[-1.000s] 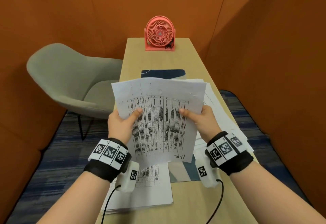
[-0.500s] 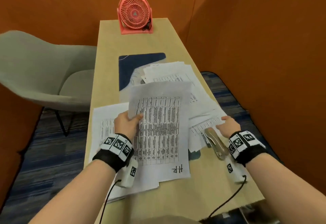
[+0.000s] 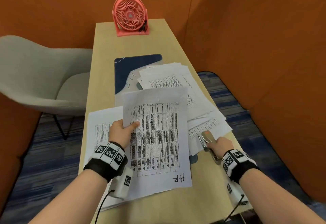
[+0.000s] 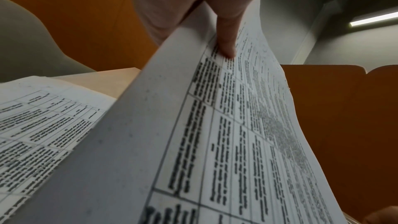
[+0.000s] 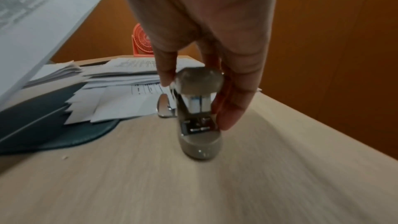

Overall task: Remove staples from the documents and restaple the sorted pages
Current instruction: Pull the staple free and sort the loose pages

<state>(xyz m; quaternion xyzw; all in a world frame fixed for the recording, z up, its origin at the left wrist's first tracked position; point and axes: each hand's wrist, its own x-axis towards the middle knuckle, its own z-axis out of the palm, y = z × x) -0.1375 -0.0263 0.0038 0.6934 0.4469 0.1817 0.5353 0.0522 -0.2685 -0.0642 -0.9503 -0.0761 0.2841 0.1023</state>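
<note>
White printed sheets (image 3: 158,135), covered in a ruled table of small black text and marked "H.P" by hand at one corner, are lifted above the pale wood-grain desk (image 3: 105,51), their near end drooping to a flat stack of similar pages (image 3: 100,128) on the desk. The left hand (image 3: 120,134) pinches their left edge, thumb (image 4: 226,40) pressed on top. To the right of these sheets, a grey-brown stapler (image 5: 199,108) with shiny metal parts sits on the desk, and the right hand (image 3: 222,144) closes around its top, thumb on one side and fingers (image 5: 234,105) on the other. Beyond the stapler, a loose, fanned heap of papers (image 3: 176,81) overlaps a dark blue mat (image 3: 137,61). Farther beyond the sheets, a round coral-pink fan (image 3: 130,15) stands upright at the desk's far end.
</note>
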